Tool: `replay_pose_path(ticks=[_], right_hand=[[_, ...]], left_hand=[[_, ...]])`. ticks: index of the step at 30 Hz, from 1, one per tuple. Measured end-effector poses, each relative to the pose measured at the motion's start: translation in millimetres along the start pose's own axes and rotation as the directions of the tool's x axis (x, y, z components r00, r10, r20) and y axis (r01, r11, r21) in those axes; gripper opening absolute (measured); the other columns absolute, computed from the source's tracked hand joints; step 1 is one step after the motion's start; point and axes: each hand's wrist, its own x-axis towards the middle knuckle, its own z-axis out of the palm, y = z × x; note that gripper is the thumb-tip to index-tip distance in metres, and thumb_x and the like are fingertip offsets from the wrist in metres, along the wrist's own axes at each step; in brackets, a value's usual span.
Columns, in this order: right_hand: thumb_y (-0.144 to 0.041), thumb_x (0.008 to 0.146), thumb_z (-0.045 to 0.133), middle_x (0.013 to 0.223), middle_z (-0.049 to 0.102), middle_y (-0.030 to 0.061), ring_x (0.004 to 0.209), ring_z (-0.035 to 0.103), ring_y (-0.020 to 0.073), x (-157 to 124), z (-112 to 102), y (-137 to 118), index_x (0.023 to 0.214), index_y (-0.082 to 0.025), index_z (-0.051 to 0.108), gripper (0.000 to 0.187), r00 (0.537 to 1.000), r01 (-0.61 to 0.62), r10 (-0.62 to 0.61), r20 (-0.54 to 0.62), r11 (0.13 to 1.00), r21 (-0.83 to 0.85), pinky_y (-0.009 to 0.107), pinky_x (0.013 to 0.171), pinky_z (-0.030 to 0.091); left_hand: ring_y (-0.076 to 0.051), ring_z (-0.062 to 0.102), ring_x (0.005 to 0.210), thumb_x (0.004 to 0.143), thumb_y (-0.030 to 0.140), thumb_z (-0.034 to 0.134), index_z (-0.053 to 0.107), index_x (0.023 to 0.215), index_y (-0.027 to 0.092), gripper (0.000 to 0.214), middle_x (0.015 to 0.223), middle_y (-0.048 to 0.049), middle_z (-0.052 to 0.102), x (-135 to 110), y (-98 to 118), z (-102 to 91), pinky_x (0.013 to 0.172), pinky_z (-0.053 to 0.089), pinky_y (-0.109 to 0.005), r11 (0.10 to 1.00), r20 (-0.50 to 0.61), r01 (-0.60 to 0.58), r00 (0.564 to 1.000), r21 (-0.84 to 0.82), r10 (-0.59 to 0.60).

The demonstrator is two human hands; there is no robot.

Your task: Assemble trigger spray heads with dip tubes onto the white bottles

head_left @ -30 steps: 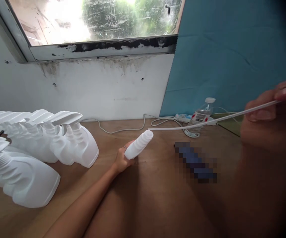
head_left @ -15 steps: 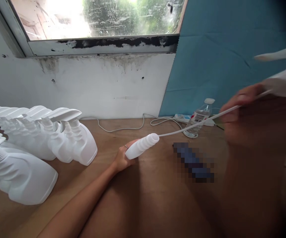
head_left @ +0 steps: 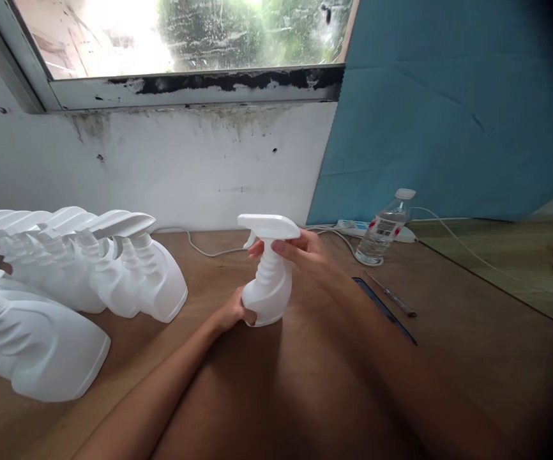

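Note:
A white spray bottle (head_left: pixel 267 289) stands upright on the wooden table (head_left: pixel 305 383) in the middle of the view. My left hand (head_left: pixel 234 311) is wrapped round its lower body. My right hand (head_left: pixel 303 249) grips the white trigger head (head_left: pixel 267 226) at the bottle's neck, fingers closed round it. The dip tube is out of sight inside the bottle.
Several finished white spray bottles (head_left: pixel 89 268) lie in a row at the left. A clear water bottle (head_left: pixel 384 228), a white power strip (head_left: pixel 360 227) and cables sit at the back. A thin metal tool (head_left: pixel 391 295) and a dark flat object (head_left: pixel 384 311) lie to the right.
The bottle went from tilted to upright. My right hand swung in from the right, the long tube went into the bottle, and the trigger head now sits on its neck.

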Motion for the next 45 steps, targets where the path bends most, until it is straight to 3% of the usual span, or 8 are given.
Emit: replay_pose_path(ticks=[5, 9, 14, 18, 22, 26, 41, 45], right_hand=[[-0.038, 0.087, 0.063, 0.082, 0.069, 0.0062, 0.068, 0.067, 0.0165, -1.5, 12.8, 29.8, 0.101, -0.015, 0.063, 0.028, 0.997, 0.052, -0.038, -0.065, 0.971, 0.232, 0.027, 0.06, 0.053], [-0.041, 0.088, 0.062, 0.078, 0.067, 0.0043, 0.064, 0.064, 0.0143, -2.2, 14.9, 32.3, 0.099, -0.016, 0.063, 0.028, 0.995, 0.057, -0.04, -0.088, 0.979, 0.197, 0.025, 0.056, 0.051], [-0.047, 0.087, 0.061, 0.076, 0.065, 0.0038, 0.063, 0.062, 0.0147, -0.6, 18.4, 29.8, 0.098, -0.016, 0.062, 0.034, 0.994, 0.067, -0.051, -0.092, 0.981, 0.181, 0.024, 0.055, 0.05], [-0.046, 0.088, 0.06, 0.08, 0.065, 0.0039, 0.064, 0.063, 0.0142, -1.4, 22.4, 30.5, 0.1, -0.017, 0.059, 0.031, 0.996, 0.061, -0.044, -0.079, 0.972, 0.225, 0.026, 0.057, 0.051], [-0.043, 0.091, 0.056, 0.085, 0.064, 0.0054, 0.069, 0.064, 0.0149, -3.5, 24.5, 32.5, 0.101, -0.017, 0.059, 0.028, 0.995, 0.093, -0.08, -0.063, 0.962, 0.256, 0.027, 0.061, 0.052], [-0.042, 0.091, 0.054, 0.089, 0.065, 0.0082, 0.077, 0.064, 0.0182, -4.7, 24.9, 35.3, 0.099, -0.016, 0.058, 0.028, 0.995, 0.092, -0.082, -0.049, 0.96, 0.263, 0.03, 0.064, 0.053], [-0.04, 0.082, 0.069, 0.082, 0.064, 0.0023, 0.068, 0.062, 0.0145, -4.6, 37.4, 26.2, 0.105, -0.018, 0.055, 0.035, 0.98, 0.116, -0.093, -0.176, 0.985, 0.124, 0.028, 0.062, 0.05], [-0.04, 0.078, 0.073, 0.063, 0.061, 0.0015, 0.056, 0.056, 0.012, -5.9, 43.2, 20.8, 0.075, -0.014, 0.06, 0.029, 0.966, 0.005, -0.009, -0.257, 1.0, -0.017, 0.026, 0.054, 0.045]], left_hand=[[-0.031, 0.053, 0.101, 0.044, 0.024, 0.078, 0.052, 0.125, 0.01, 0.086, 0.107, -0.0094, 0.061, 0.4, 21.8, -12.5, 0.092, 0.044, -0.041, 0.997, 0.152, 0.058, 0.986, 0.053, -0.066], [-0.029, 0.054, 0.109, 0.061, 0.023, 0.08, 0.047, 0.132, 0.017, 0.078, 0.111, -0.0101, 0.06, -6.8, 80.1, -28.9, 0.094, 0.045, -0.039, 0.99, 0.374, 0.03, 0.924, 0.137, -0.08], [-0.019, 0.058, 0.107, 0.09, 0.039, 0.059, 0.036, 0.142, 0.028, 0.058, 0.123, -0.0084, 0.057, -29.7, 170.2, -27.8, 0.094, 0.047, -0.031, 0.92, 0.049, -0.274, 0.961, 0.279, 0.272], [-0.017, 0.064, 0.091, 0.086, 0.034, 0.066, 0.065, 0.117, 0.022, 0.033, 0.106, -0.0049, 0.068, -42.2, 206.1, -13.9, 0.082, 0.052, -0.026, 0.75, -0.033, -0.309, 0.915, 0.585, 0.402], [-0.012, 0.063, 0.074, 0.087, 0.029, 0.065, 0.073, 0.102, 0.024, 0.018, 0.091, 0.0004, 0.072, -41.4, 209.9, -3.0, 0.067, 0.05, -0.022, 0.577, -0.103, -0.286, 0.83, 0.765, 0.548], [-0.009, 0.059, 0.07, 0.09, 0.023, 0.06, 0.073, 0.101, 0.022, 0.018, 0.098, 0.0001, 0.071, -39.1, 204.0, 2.9, 0.061, 0.046, -0.021, 0.507, -0.065, -0.348, 0.773, 0.789, 0.631], [-0.005, 0.055, 0.065, 0.088, 0.014, 0.06, 0.073, 0.094, 0.022, 0.016, 0.087, 0.0028, 0.07, -41.7, 201.9, 3.4, 0.06, 0.044, -0.016, 0.53, -0.089, -0.31, 0.797, 0.79, 0.598], [-0.009, 0.059, 0.071, 0.09, 0.016, 0.058, 0.072, 0.096, 0.022, 0.016, 0.09, 0.0003, 0.07, -42.4, 202.7, 3.6, 0.062, 0.047, -0.019, 0.593, -0.07, -0.326, 0.835, 0.736, 0.546]])
